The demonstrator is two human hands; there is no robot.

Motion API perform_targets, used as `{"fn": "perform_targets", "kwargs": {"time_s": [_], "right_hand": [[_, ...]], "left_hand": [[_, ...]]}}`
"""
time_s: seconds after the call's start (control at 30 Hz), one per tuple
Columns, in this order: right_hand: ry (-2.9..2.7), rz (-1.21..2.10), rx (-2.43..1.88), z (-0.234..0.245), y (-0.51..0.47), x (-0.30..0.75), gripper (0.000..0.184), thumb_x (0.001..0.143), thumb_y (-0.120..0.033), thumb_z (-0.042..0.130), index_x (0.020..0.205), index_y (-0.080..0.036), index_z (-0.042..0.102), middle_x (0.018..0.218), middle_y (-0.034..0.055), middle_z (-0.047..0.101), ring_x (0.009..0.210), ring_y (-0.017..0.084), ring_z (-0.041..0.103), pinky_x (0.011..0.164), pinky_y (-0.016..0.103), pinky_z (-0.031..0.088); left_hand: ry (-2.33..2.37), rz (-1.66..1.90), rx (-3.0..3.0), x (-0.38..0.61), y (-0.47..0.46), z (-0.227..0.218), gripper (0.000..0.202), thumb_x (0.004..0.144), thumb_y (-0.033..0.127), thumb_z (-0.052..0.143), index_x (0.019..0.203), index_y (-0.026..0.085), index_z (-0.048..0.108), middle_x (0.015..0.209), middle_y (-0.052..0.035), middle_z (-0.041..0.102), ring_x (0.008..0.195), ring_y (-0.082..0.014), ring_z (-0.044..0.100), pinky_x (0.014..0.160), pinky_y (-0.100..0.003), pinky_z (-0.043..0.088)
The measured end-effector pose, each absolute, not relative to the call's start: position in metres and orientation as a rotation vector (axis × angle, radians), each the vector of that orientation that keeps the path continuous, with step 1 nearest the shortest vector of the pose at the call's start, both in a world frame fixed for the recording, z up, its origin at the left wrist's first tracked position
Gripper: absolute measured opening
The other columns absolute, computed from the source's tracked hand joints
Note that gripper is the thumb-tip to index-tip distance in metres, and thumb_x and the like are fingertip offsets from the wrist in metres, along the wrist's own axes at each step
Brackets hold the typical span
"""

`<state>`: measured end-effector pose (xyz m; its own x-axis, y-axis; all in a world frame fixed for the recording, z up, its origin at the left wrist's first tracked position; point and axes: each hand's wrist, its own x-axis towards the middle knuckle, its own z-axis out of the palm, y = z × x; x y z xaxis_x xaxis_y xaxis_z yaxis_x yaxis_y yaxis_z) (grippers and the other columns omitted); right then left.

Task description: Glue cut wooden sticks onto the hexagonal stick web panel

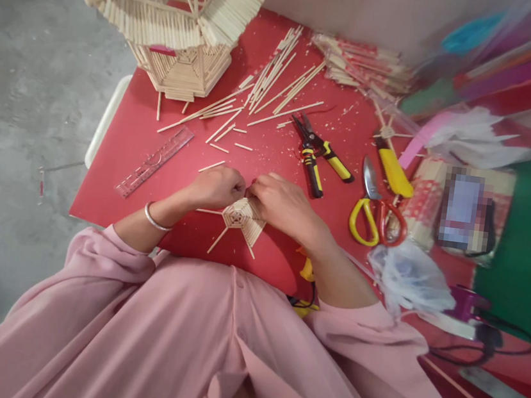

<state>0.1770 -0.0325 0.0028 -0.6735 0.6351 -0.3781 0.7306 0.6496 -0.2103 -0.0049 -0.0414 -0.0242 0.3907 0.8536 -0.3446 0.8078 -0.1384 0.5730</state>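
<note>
A small web-shaped panel of thin wooden sticks (239, 220), with bare spokes reaching out, lies on the red table close to my body. My left hand (219, 188) is closed at its far left edge, the fingertips curled together. Facing it, my right hand (281, 204) is closed too and covers the panel's upper right part. The fingertips of both hands almost meet above the panel. Whatever they pinch is hidden by the fingers. Short cut stick pieces (212, 166) lie just beyond my left hand.
Behind stands a large stick-built pavilion model (184, 69). Around the red table (101, 195) are a clear ruler (154, 161), loose sticks (274, 74), yellow-black cutters (316, 157), scissors (370, 205), a yellow-handled knife (394, 166), bundled sticks (364, 66) and a plastic bag (408, 278).
</note>
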Motion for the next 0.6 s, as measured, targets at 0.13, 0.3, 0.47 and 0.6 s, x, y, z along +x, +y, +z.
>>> {"fn": "perform_targets", "kwargs": {"time_s": [0.13, 0.3, 0.47, 0.6], "right_hand": [[2.595, -0.527, 1.119, 0.002, -0.033, 0.176, 0.027, 0.099, -0.016, 0.047, 0.100, -0.014, 0.073, 0.101, 0.0112, 0.068, 0.099, 0.023, 0.055, 0.077, 0.034, 0.033], [2.584, -0.572, 1.108, 0.003, -0.032, 0.175, 0.028, 0.100, -0.020, 0.048, 0.104, -0.016, 0.075, 0.102, 0.0113, 0.069, 0.098, 0.023, 0.055, 0.078, 0.034, 0.033], [2.613, -0.562, 1.102, -0.003, -0.031, 0.176, 0.026, 0.098, -0.017, 0.049, 0.103, -0.015, 0.074, 0.100, 0.0109, 0.068, 0.097, 0.022, 0.055, 0.077, 0.034, 0.033], [2.648, -0.554, 1.113, -0.007, -0.032, 0.177, 0.023, 0.096, -0.016, 0.051, 0.098, -0.014, 0.073, 0.097, 0.0104, 0.068, 0.094, 0.022, 0.055, 0.076, 0.034, 0.033]], "left_hand": [[1.397, 0.047, 1.976, -0.005, -0.041, -0.023, 0.030, 0.082, 0.019, 0.053, 0.088, 0.017, 0.082, 0.091, -0.0094, 0.077, 0.078, -0.0188, 0.065, 0.070, -0.026, 0.045], [1.462, 0.045, 1.951, -0.003, -0.043, -0.022, 0.027, 0.081, 0.020, 0.054, 0.086, 0.016, 0.080, 0.088, -0.0093, 0.076, 0.077, -0.0196, 0.063, 0.067, -0.027, 0.043], [1.453, 0.049, 1.942, -0.003, -0.042, -0.023, 0.025, 0.081, 0.020, 0.055, 0.083, 0.016, 0.079, 0.085, -0.0085, 0.076, 0.071, -0.0172, 0.060, 0.062, -0.026, 0.039], [1.426, 0.035, 1.970, -0.004, -0.042, -0.023, 0.025, 0.081, 0.020, 0.055, 0.082, 0.016, 0.080, 0.086, -0.0087, 0.076, 0.071, -0.0170, 0.060, 0.061, -0.026, 0.037]]}}
